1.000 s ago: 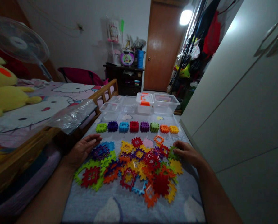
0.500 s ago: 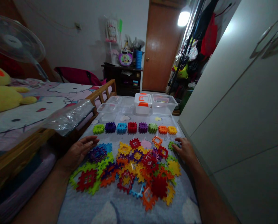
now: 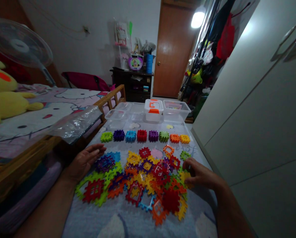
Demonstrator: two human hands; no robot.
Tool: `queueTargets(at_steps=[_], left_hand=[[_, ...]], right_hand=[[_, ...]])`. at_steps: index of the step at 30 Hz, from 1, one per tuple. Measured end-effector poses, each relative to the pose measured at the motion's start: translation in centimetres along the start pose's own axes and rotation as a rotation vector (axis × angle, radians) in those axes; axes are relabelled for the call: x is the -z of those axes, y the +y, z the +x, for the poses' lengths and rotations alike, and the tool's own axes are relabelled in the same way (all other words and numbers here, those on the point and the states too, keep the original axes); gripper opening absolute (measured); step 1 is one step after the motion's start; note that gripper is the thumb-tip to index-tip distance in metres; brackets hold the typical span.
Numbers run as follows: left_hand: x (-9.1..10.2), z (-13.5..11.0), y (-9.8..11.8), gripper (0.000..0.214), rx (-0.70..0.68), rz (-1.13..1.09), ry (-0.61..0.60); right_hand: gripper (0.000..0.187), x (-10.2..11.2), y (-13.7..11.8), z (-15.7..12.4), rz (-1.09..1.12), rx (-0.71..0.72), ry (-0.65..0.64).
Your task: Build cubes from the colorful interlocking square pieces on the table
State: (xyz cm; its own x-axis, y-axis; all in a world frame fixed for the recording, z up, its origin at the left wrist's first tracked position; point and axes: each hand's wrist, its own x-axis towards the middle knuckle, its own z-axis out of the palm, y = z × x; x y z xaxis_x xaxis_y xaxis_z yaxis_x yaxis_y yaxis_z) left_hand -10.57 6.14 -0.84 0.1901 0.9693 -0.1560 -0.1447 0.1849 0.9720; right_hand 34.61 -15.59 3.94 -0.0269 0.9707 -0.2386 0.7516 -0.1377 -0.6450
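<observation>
Head view: we're looking down a blue cloth (image 3: 90, 218) with pale patches, surface running away from us. Loose toothed pieces (image 3: 149, 185) in mixed colours sprawl over its middle, many overlapping. Left hand (image 3: 87, 161) is at the left edge, beside a purple piece (image 3: 105, 162); fingers apart from thumb, slightly bent, contact we can't tell. Right hand (image 3: 198, 173) is at the right edge, over a yellow piece (image 3: 184, 177); thumb and fingers apart, contact again we can't tell. Green piece (image 3: 185, 155) lies just beyond it.

Past the pile we see eight stacks (image 3: 142, 135) in a row, one colour each. Behind those: clear containers (image 3: 115, 124) left, an orange-clasped box (image 3: 153, 115) centre, an open box (image 3: 176, 115) right.

Room's dim. We have a bed (image 3: 65, 107) left with a yellow plush (image 3: 12, 102), fan (image 3: 20, 46) behind. Far end: dark shelf (image 3: 131, 82), brown door (image 3: 172, 49), bright lamp (image 3: 198, 19). Pale cabinet (image 3: 262, 132) flanks our right.
</observation>
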Motion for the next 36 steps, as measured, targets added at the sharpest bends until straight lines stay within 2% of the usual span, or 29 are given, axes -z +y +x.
queueTargets(at_steps=[6,13,16,19,25,28,32,36], left_hand=[[0.1,0.1,0.0,0.042,0.015,-0.018,0.004],[0.0,0.0,0.1,0.041,0.011,-0.026,-0.002],[-0.2,-0.1,0.2,0.041,0.012,-0.024,0.004],[-0.2,-0.1,0.3,0.042,0.023,-0.019,0.01],[-0.4,-0.1,0.4,0.041,0.028,-0.017,0.012],[-0.5,-0.2,0.6,0.041,0.04,-0.018,0.011],[-0.7,-0.3,0.8,0.041,0.028,-0.015,0.027],[-0.8,-0.4,0.9,0.044,0.022,-0.033,0.034]], right_hand=[[0.015,0.1,-0.3,0.0,-0.014,0.062,-0.034],[0.023,0.0,0.0,0.1,-0.039,0.028,-0.016],[0.015,-0.1,0.1,0.3,-0.047,0.048,-0.01],[0.006,-0.5,-0.4,1.0,-0.077,0.064,0.023],[0.014,-1.1,-0.9,2.1,-0.162,0.054,0.17],[0.008,-0.4,-0.2,1.2,-0.084,0.052,0.142],[0.039,0.8,-0.8,-0.7,-0.03,0.053,0.047],[0.091,-0.1,-3.6,-1.9,-0.132,0.155,0.013]])
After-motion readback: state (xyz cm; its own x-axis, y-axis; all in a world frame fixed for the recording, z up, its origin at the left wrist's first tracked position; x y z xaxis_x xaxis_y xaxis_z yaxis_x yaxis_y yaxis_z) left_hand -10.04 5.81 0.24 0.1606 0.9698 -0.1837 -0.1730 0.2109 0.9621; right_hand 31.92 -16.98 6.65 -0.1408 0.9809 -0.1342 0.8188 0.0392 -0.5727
